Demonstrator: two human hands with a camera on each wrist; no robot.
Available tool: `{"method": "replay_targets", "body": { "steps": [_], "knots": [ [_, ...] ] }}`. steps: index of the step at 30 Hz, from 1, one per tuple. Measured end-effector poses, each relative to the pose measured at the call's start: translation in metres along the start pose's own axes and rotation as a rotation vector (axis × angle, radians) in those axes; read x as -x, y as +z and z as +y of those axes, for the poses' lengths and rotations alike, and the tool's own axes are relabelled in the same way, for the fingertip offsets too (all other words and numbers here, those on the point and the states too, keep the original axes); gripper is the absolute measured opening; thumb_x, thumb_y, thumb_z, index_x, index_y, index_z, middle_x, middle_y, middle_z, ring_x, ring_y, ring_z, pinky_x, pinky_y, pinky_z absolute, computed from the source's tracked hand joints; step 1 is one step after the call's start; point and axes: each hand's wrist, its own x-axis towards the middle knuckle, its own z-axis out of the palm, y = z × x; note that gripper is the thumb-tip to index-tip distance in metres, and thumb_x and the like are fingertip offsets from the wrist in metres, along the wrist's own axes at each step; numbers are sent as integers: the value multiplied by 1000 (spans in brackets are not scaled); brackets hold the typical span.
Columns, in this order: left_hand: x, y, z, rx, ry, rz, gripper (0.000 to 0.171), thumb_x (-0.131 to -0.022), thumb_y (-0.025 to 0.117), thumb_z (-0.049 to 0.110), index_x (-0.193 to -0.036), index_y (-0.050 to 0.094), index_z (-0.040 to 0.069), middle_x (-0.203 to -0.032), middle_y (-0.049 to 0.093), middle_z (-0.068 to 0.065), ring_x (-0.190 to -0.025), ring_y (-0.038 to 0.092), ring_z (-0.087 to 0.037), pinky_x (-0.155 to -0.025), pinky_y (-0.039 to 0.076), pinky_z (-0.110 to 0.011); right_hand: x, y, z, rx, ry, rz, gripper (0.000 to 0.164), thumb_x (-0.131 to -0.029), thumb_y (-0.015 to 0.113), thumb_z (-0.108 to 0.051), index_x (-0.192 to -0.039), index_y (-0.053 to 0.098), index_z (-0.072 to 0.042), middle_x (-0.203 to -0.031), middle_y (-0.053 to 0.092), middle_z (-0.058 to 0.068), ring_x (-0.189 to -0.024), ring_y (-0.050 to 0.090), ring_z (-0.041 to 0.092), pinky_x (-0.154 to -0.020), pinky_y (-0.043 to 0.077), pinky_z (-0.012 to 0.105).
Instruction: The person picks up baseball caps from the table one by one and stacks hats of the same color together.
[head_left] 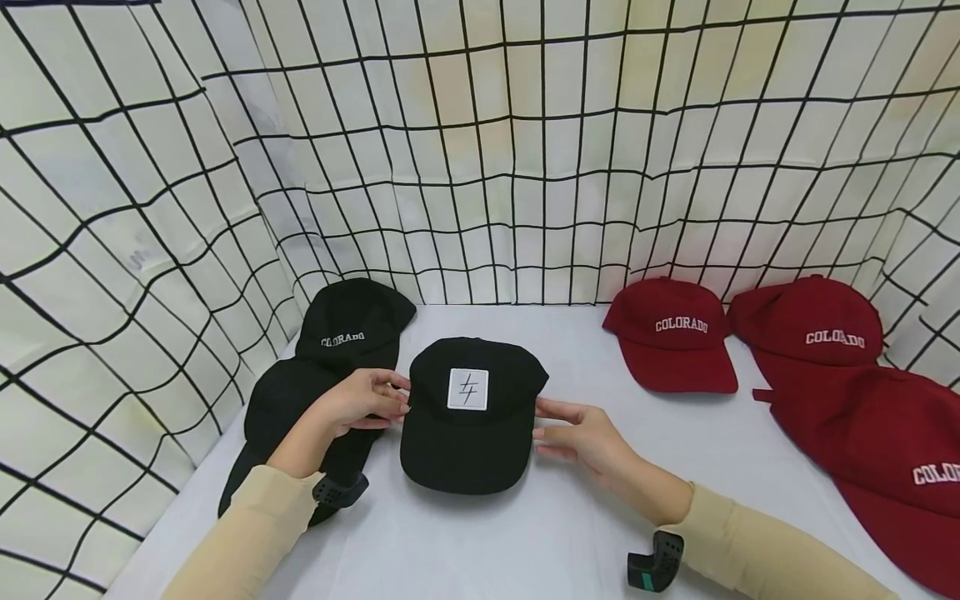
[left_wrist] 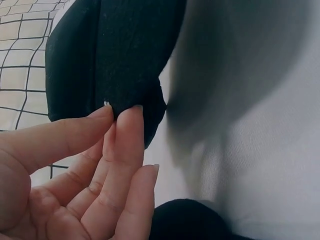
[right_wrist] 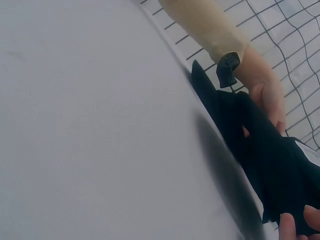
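Note:
A black baseball cap (head_left: pixel 468 454) with a white square patch (head_left: pixel 468 389) is held between both hands, its brim toward me. My left hand (head_left: pixel 366 402) pinches its left edge; the left wrist view shows thumb and fingers meeting on the dark cloth (left_wrist: pixel 135 55). At the opposite edge my right hand (head_left: pixel 588 437) pinches the cap with thumb and fingertips. Only the fingertips (right_wrist: pixel 287 227) of that hand show in the right wrist view. There, a shadow lies on the white cloth below the cap, which looks slightly raised.
Black caps (head_left: pixel 352 321) overlap in a row at the left, partly behind my left arm. A red cap (head_left: pixel 671 333) marked COLORADO lies at the back right, with further red caps (head_left: pixel 847 417) overlapping beside it. Grid-patterned cloth walls (head_left: pixel 525 150) enclose the white table surface (head_left: pixel 465 550).

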Motion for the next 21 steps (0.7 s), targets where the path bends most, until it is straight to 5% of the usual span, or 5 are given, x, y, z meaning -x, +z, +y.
{"method": "replay_targets", "body": {
  "steps": [21],
  "knots": [
    [6,2,-7,-49,-76,-96,14,-96,64,7,-107,61,-1,-95,70,-7,-72,72,-17,-68,58,-29,15,-4,5,8,63,-123,59,-94,68,0,-147,44,12,-138,61,21,-101,73,22,-88,58,37]
  ]
}}
